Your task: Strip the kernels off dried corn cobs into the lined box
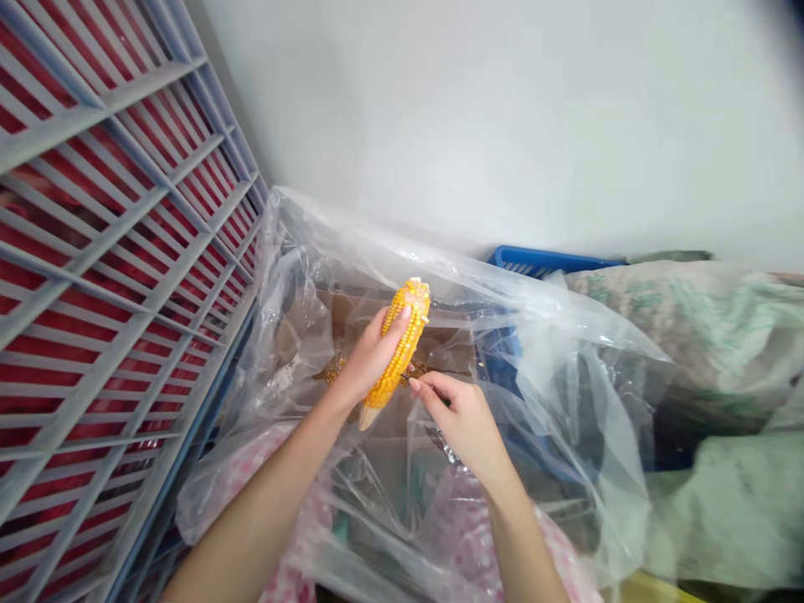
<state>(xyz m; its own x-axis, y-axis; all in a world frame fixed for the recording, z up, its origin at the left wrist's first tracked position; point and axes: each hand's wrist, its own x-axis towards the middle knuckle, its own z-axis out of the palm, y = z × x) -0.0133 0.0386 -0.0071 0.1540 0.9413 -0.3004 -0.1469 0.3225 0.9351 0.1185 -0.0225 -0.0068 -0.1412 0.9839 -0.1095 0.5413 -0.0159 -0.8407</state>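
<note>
A yellow ear of corn [405, 339] is tilted, its pale tip low and to the left. My left hand [369, 356] is closed around it, with the thumb lying along its upper part. Some kernels near the top end look broken or gone. My right hand [457, 414] is closed in a pinch at the lower right side of the ear, on a small dark thing too little to name. Beneath both hands spreads a clear plastic bag [301, 213], with loose kernels [337, 364] lying inside it, partly hidden by the left hand and the ear.
Tall grey slatted crates [144, 197] with red showing through rise on the left. Behind the bag stands a white wall [477, 126]. A blue basket [553, 258] sits at the back right, beside pale green-marked sacks [697, 327]. Pink-and-white patterned cloth [465, 519] shows under the plastic.
</note>
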